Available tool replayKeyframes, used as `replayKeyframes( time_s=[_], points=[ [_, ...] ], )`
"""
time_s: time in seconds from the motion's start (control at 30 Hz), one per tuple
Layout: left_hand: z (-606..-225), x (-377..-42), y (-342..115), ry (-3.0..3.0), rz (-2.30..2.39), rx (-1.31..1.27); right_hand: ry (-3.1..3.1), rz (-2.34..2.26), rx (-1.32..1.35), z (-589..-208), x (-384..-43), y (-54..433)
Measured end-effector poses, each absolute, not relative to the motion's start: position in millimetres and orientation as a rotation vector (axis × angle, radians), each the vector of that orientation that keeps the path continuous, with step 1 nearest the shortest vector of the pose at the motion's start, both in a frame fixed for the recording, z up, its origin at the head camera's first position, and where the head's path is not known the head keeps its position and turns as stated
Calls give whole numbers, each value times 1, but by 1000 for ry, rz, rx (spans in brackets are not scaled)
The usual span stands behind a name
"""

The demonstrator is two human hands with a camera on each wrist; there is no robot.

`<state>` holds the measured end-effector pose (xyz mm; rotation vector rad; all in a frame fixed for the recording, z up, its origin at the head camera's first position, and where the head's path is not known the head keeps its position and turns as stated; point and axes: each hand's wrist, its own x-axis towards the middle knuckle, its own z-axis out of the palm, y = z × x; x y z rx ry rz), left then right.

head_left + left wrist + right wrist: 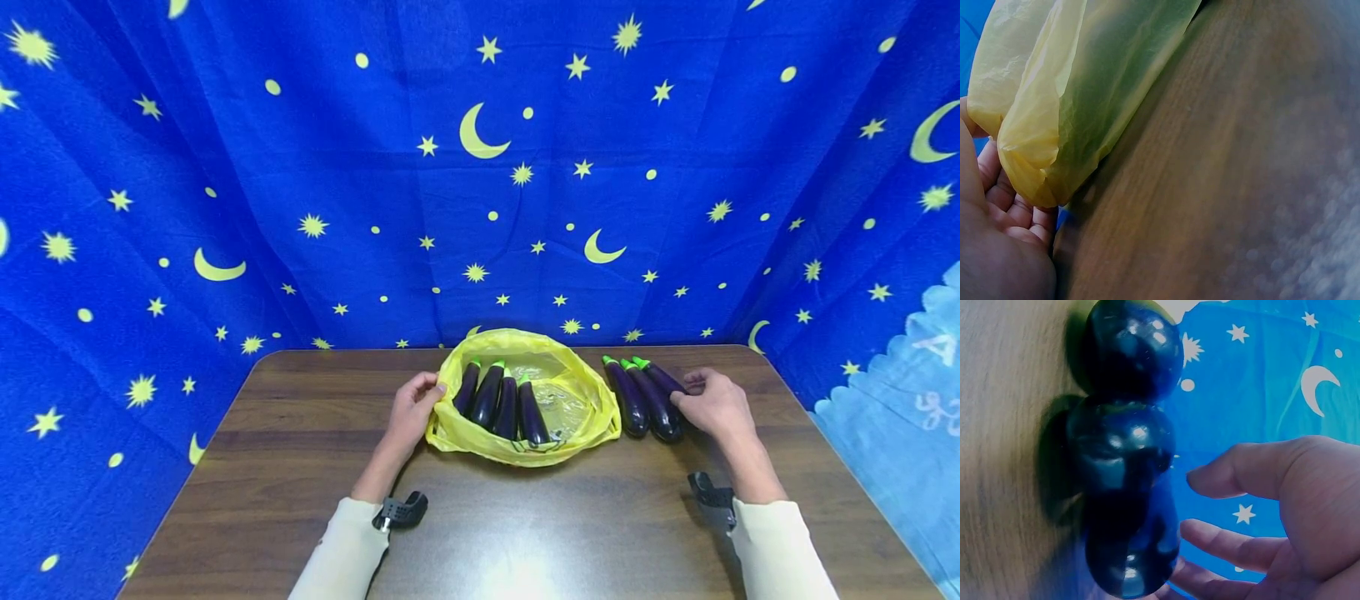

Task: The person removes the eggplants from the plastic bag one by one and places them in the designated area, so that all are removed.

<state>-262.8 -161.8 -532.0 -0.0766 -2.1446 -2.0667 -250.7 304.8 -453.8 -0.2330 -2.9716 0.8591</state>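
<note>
A yellow plastic bag (600, 421) lies with its mouth spread wide on the table. Inside it several dark purple eggplants (487, 396) with green stem ends lean side by side. My left hand (412, 408) pinches the bag's left rim between thumb and fingers; in the left wrist view the thin film (1035, 137) bunches at the fingers. Right of the bag, three more eggplants (633, 404) lie in a row. At the rightmost eggplant (1132, 562) is my right hand (712, 404), its thumb and fingers spread, fingertips right at the eggplant's side.
The brown wooden table (300, 467) ends at a blue curtain (375, 167) with yellow stars and moons, close behind the bag. A light blue cloth (900, 433) hangs at the right. Dark camera mounts (405, 510) sit at both wrists.
</note>
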Motion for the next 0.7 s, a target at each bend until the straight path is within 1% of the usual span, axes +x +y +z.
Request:
replayKeyframes(
  time_s=[0.7],
  points=[
    [-529, -262, -162, -2155, -2082, -75, -2788, 900, -108, -439, -244, 270]
  ],
)
